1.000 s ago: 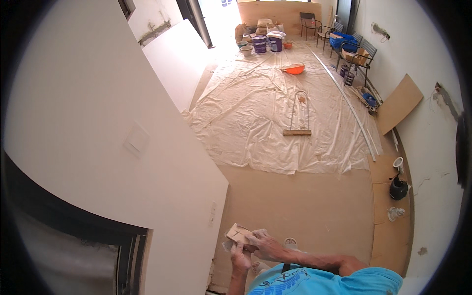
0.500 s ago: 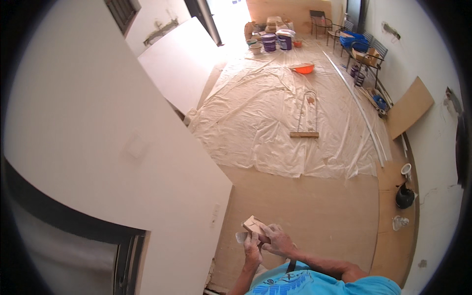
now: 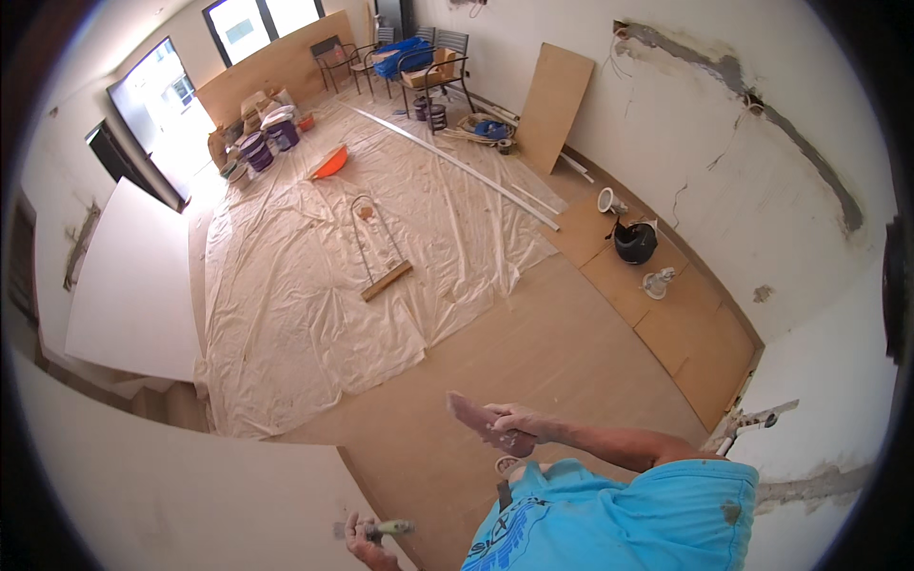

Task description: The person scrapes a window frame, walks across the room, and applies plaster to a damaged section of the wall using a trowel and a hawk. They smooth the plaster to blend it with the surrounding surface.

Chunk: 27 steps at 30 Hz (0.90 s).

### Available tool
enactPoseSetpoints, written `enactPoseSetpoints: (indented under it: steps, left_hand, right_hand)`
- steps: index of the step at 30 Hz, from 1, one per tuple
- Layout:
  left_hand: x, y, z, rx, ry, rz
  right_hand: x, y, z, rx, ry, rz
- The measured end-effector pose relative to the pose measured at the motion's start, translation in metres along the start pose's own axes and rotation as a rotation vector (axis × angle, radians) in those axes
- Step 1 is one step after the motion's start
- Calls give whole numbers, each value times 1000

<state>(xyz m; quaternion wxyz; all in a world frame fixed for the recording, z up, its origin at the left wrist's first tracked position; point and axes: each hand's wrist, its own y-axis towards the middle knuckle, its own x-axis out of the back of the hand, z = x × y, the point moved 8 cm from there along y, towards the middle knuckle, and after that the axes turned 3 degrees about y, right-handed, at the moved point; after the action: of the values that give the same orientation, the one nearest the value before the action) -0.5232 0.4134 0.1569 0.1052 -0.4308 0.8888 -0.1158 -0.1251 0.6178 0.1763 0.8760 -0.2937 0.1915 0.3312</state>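
Note:
My left hand (image 3: 362, 547) is low in the picture, over the corner of the white half-wall. Its fingers are closed round a putty knife (image 3: 394, 527) with a pale green handle, and a bit of grey blade sticks out on the left. Farther right and higher, my right hand (image 3: 519, 424) grips a flat reddish-brown sanding block (image 3: 471, 416) by its near end. White dust marks the block, whose far end points up and left above the brown floor (image 3: 533, 343). The two hands are well apart.
Crumpled plastic sheeting (image 3: 286, 333) covers the floor ahead, with a wooden-headed push tool (image 3: 387, 282) and an orange scoop (image 3: 330, 163) on it. Along the right wall are a black helmet (image 3: 636, 244), a clear plastic thing (image 3: 657, 282) and a leaning board (image 3: 557, 105). Buckets (image 3: 255, 151) stand farther back.
My hands were together at the block; they have parted. The left went down and left with the putty knife, and the right keeps the block. My view has swung right.

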Motion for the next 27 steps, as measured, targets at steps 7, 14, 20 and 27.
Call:
enactPoseSetpoints:
  steps: [7,14,20,27]
  left_hand:
    - [19,1,8,263,276,8]
    - [-39,43,38,436,343,235]
    - [-92,95,54,526,392,441]
    - [-140,167,66,639,431,678]
  right_hand:
    - [74,-41,-16,40,310,-231]
    - [105,-25,-23,137,574,-249]
    - [89,-2,26,126,466,-224]
    - [145,5,-12,24,108,-497]
